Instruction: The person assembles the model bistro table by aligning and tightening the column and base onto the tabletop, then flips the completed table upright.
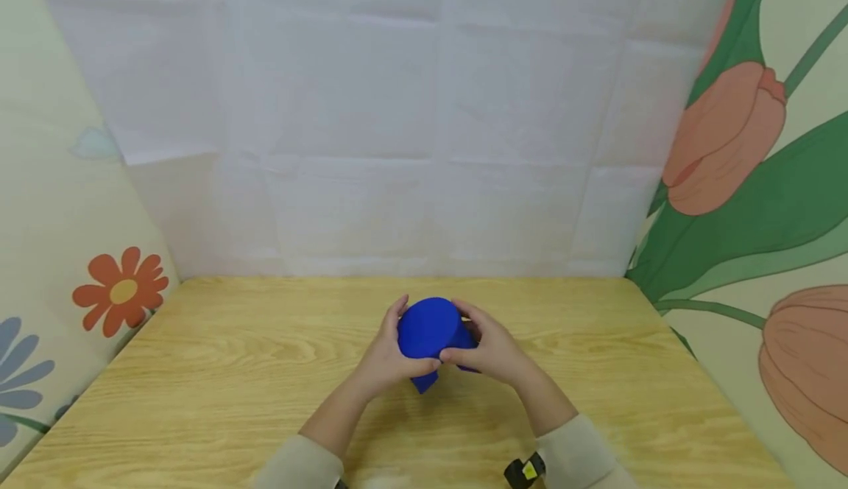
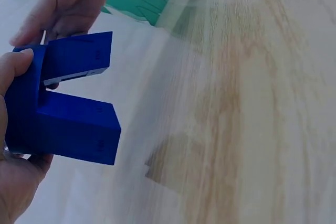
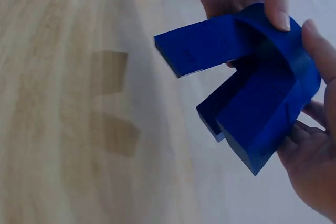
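A blue stool-shaped piece (image 1: 429, 327) with a round flat top and three blocky legs is held in the air over the wooden table (image 1: 232, 349). My left hand (image 1: 386, 356) grips the left side of its round top, and my right hand (image 1: 493, 349) grips the right side. Both thumbs come close together at the near rim, while the other fingers reach round the far side. In the right wrist view all three legs of the blue piece (image 3: 262, 103) show. The left wrist view shows two of the legs (image 2: 79, 129), pointing away from the hands.
A white sheet (image 1: 424, 121) hangs behind the table's back edge. Flower-patterned cloth (image 1: 762, 253) stands along the right side, with similar cloth (image 1: 59, 202) on the left. A black strap with a yellow mark (image 1: 526, 470) is by the right sleeve.
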A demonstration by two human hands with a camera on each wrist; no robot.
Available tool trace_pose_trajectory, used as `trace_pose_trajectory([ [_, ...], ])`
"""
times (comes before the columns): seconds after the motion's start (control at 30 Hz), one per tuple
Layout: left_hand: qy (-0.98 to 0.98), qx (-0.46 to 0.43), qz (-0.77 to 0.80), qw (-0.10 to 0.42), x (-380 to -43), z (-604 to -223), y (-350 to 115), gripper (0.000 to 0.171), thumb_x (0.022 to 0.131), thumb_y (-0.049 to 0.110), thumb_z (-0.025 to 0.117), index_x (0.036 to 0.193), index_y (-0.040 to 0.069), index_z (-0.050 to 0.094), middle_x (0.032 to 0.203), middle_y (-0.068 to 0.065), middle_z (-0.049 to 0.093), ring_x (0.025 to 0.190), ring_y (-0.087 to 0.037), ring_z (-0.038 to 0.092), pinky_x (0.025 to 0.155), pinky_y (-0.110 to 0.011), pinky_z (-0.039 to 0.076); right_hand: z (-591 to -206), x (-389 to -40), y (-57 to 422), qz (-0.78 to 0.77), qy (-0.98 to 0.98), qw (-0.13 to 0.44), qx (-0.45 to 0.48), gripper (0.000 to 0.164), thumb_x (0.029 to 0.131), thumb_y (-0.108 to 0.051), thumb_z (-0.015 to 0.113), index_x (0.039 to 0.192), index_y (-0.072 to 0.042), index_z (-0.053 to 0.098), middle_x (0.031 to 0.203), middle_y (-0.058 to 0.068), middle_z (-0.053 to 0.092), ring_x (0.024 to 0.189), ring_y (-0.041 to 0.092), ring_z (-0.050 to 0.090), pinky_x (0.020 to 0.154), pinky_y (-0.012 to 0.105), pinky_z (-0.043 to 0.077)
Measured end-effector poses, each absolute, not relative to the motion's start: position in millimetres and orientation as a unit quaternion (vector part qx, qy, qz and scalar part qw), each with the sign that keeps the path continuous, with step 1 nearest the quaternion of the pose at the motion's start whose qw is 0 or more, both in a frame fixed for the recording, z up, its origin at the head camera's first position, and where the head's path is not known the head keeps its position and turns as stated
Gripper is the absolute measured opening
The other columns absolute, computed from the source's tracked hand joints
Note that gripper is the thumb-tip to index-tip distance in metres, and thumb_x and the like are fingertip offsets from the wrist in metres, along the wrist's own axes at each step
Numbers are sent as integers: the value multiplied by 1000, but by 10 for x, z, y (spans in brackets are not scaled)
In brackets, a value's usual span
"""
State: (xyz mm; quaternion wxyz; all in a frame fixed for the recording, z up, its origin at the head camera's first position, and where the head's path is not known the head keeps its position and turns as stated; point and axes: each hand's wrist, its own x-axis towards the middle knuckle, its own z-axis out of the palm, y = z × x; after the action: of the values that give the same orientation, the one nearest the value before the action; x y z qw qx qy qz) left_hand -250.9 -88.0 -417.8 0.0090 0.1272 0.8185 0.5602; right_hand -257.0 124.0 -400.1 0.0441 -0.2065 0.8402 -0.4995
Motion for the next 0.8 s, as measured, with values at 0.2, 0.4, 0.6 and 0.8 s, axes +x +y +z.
trace_pose_trajectory([
  [0.2,811,118,572,10,-2578,-4207,-922,111,71,26,88,156,6,18,158,-21,28,136,-44,40,107,-59,40,-4200,-2644,1182,-549,817,23,-175,83,83,-26,79,151,-6,35,148,20,46,131,41,50,106,57,42],
  [0.4,781,132,610,30,-2619,-4285,-964,104,74,18,86,154,1,21,155,-27,30,137,-50,37,109,-60,37,-4298,-2684,1165,-581,795,27,-171,87,82,-21,80,152,-2,31,152,21,40,135,40,46,110,57,37],
  [0.6,761,126,634,59,-2658,-4343,-962,103,76,18,85,155,4,20,157,-25,27,141,-48,32,110,-60,35,-4345,-2711,1159,-587,794,37,-155,90,81,-21,81,153,-5,29,153,20,38,136,41,44,110,57,38],
  [0.8,765,118,630,65,-2701,-4360,-941,101,77,18,84,155,7,22,158,-24,26,141,-48,32,109,-62,36,-4377,-2748,1182,-603,783,60,-141,88,83,-18,80,154,-8,29,155,21,34,138,44,40,109,57,37],
])
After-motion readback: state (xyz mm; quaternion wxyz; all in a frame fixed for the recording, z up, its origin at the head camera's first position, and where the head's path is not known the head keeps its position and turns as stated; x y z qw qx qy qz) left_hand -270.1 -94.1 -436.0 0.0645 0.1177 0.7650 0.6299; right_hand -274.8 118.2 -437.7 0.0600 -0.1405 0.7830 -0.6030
